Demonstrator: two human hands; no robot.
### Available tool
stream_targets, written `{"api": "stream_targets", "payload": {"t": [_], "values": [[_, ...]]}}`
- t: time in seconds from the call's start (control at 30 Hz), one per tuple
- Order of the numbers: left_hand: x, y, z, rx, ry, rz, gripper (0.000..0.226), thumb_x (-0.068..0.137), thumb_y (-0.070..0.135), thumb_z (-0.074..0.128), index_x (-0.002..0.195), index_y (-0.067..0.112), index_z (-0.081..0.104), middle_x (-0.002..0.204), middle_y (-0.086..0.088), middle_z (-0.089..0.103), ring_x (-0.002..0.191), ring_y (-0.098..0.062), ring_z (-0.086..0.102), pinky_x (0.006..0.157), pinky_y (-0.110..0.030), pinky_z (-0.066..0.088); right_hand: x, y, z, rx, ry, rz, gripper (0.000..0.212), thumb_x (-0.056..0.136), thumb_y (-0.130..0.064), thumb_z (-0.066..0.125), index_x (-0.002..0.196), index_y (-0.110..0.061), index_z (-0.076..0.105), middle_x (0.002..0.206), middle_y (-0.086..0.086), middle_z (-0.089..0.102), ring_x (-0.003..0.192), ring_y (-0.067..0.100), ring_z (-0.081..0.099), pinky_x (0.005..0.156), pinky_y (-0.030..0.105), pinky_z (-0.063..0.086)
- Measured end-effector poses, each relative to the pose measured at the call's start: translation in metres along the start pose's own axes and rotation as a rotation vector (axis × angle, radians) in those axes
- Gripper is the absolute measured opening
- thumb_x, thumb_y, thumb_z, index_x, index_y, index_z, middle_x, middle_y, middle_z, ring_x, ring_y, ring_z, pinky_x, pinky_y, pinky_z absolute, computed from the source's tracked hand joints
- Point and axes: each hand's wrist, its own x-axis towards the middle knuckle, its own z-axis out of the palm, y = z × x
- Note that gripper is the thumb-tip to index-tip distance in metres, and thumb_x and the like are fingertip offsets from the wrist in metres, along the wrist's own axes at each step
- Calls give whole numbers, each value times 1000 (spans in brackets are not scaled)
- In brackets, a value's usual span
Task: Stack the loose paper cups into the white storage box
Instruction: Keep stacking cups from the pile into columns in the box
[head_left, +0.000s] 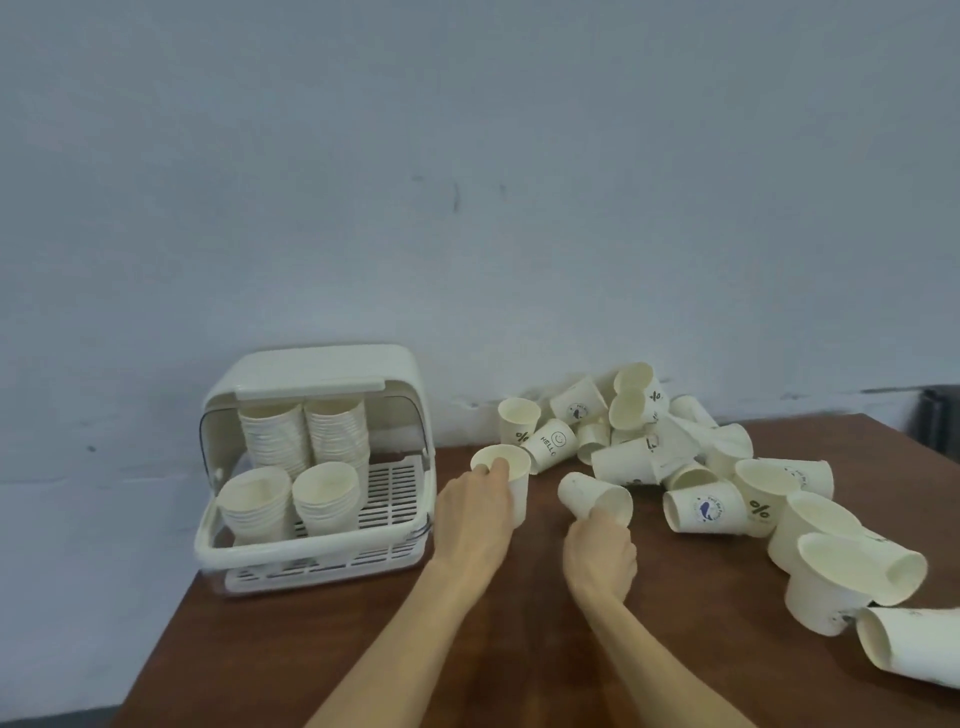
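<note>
The white storage box (311, 545) stands open at the table's back left, its lid flipped up. Inside it are several stacks of nested paper cups (304, 436), two tall at the back and two shorter in front. My left hand (475, 512) grips an upright white cup (511, 475) by its rim, just right of the box. My right hand (600, 553) holds a second cup (589, 493) that lies tilted with its bottom toward the upper left. A heap of loose cups (670, 441) sprawls across the table's right side.
The brown wooden table (519, 649) stands against a pale blue wall. More loose cups (852, 566) lie along the right edge, some nested and on their sides. The slatted floor of the box (389, 493) is bare on its right half.
</note>
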Motion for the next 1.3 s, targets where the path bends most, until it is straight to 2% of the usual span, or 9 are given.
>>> {"api": "stream_targets", "payload": {"t": [0.1, 0.23, 0.4, 0.53, 0.67, 0.87, 1.07, 1.17, 1.3], "values": [[-14, -15, -23, -40, 86, -14, 18, 97, 18, 42, 106, 14, 57, 98, -7, 65, 86, -32, 64, 64, -37, 42, -20, -5, -11, -58, 30, -229, 19, 96, -16, 39, 89, -12, 57, 82, 10, 64, 79, 31, 61, 66, 36, 42], [-28, -50, -58, -56, 188, -74, 16, 95, 18, 44, 103, 15, 57, 94, -6, 64, 82, -31, 62, 61, -37, 42, -44, -35, -27, 12, 138, -592, 18, 98, -20, 45, 90, -13, 60, 71, 2, 63, 66, 25, 59, 56, 36, 41], [-47, -102, -89, -55, 329, -215, 12, 96, 22, 47, 98, 15, 57, 88, -5, 63, 77, -32, 61, 58, -37, 39, -84, -96, -23, 94, 141, -907, 10, 94, -17, 55, 94, -13, 65, 75, 6, 64, 69, 31, 59, 55, 38, 45], [-57, -142, -101, -27, 432, -319, 11, 94, 17, 52, 99, 12, 60, 87, -7, 64, 77, -30, 59, 62, -38, 46, -107, -138, -5, 81, 22, -1037, 18, 99, -21, 43, 98, -14, 60, 81, 5, 63, 74, 30, 58, 58, 38, 40], [-61, -170, -111, 3, 456, -386, 6, 89, 12, 58, 93, 9, 61, 80, -10, 62, 69, -33, 57, 55, -33, 37, -118, -165, 11, -70, -92, -1046, 26, 100, -25, 37, 98, -13, 61, 89, 7, 65, 81, 31, 60, 61, 37, 39], [-68, -199, -104, 41, 373, -442, 11, 91, 14, 55, 100, 12, 61, 86, -8, 62, 73, -33, 59, 57, -36, 43, -124, -171, 25, -286, -218, -1049, 20, 88, -3, 43, 97, -10, 60, 97, 11, 66, 88, 32, 61, 64, 35, 37], [-58, -205, -106, 53, 396, -384, 6, 89, 10, 57, 93, 11, 61, 81, -8, 62, 68, -33, 58, 54, -35, 42, -125, -175, 29, -399, -280, -1054, 27, 86, 1, 40, 107, -4, 57, 109, 18, 62, 101, 35, 58, 70, 38, 39], [-55, -209, -103, 66, 356, -368, 10, 91, 10, 53, 98, 13, 60, 86, -6, 63, 73, -32, 59, 56, -35, 40, -127, -169, 32, -441, -346, -1037, 27, 89, 0, 41, 112, -3, 54, 115, 18, 60, 106, 35, 58, 78, 41, 46], [-51, -209, -103, 51, 322, -323, 17, 93, 9, 46, 102, 14, 60, 89, -5, 61, 73, -31, 57, 56, -33, 37, -130, -164, 33, -443, -372, -1042, 28, 91, -2, 40, 117, -2, 49, 119, 20, 55, 109, 35, 53, 82, 42, 45]]}}
